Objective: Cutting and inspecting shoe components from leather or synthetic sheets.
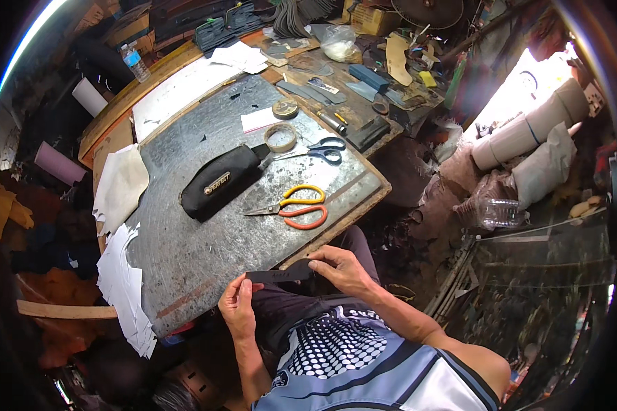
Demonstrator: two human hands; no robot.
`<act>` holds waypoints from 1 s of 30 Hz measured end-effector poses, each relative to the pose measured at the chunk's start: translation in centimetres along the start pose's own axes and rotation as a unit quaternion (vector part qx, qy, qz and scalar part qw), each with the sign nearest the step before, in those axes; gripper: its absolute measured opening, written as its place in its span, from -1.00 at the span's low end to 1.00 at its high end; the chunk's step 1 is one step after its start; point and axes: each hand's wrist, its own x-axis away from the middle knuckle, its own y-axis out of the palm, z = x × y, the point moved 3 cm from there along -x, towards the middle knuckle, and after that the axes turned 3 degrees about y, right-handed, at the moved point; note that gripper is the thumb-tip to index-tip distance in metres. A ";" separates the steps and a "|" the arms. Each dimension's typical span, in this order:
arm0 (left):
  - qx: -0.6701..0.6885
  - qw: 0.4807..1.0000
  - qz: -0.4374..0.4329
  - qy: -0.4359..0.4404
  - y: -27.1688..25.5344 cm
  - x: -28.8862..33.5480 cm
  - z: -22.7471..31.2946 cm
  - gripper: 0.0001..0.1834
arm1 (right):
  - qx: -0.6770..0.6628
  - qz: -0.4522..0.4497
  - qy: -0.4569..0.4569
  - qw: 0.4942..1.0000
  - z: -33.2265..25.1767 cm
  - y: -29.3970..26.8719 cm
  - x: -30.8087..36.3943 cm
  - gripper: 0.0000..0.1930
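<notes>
A flat black strip (278,275), broader and rounded toward its right end, is stretched between my hands over my lap, just off the table's near edge. My left hand (238,305) pinches its left end between thumb and fingers. At the wider end, my right hand (341,269) grips it the same way. On the metal-topped table (185,267) beyond lie scissors with yellow and orange handles (293,207), blades pointing left. Behind them are dark-blue-handled scissors (328,150) and a black zip pouch (221,183).
Two tape rolls (281,138) sit near a white paper piece (256,120). Pale sheets (122,179) and white scraps (125,291) hang over the table's left edge. Leather offcuts and a blue block (367,78) cover the far bench. Large material rolls (528,125) lean at right.
</notes>
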 end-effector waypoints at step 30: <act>0.319 0.944 -0.078 -0.025 0.7 0.1 -0.3 -0.51 | -0.296 -0.196 0.212 0.910 2.9 2.2 1.3 -0.73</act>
